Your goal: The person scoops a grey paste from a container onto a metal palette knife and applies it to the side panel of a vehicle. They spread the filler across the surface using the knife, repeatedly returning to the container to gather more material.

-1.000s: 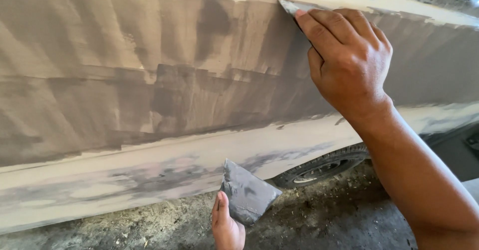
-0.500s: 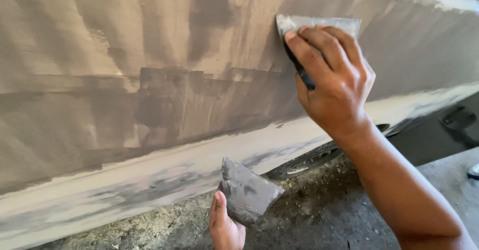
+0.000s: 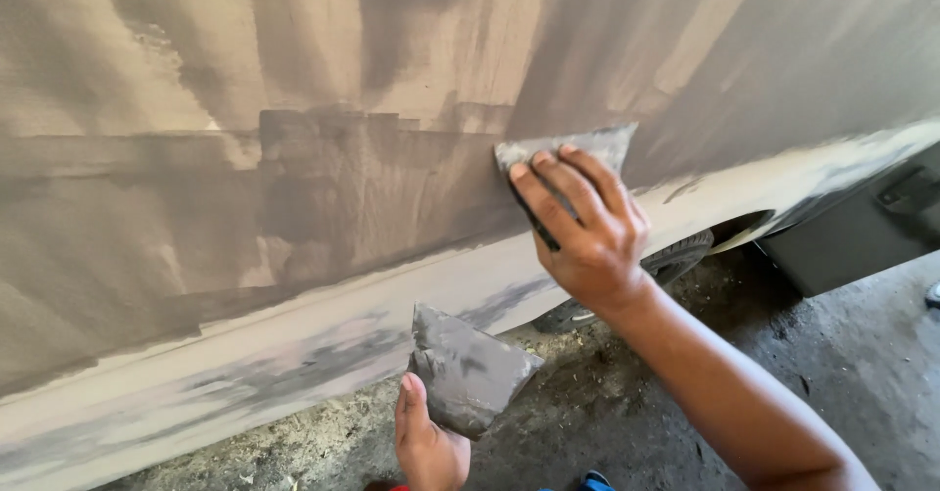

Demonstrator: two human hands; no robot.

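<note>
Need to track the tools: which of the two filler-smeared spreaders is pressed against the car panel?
The spreader under the right hand, flat on the panel. The other spreader, in the left hand, is held low, off the panel.

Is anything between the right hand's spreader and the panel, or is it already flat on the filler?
Nothing visible stands between them. The right hand presses the spreader straight against the grey-coated panel. The left hand holds a putty-smeared board lower down, apart from the panel.
</note>
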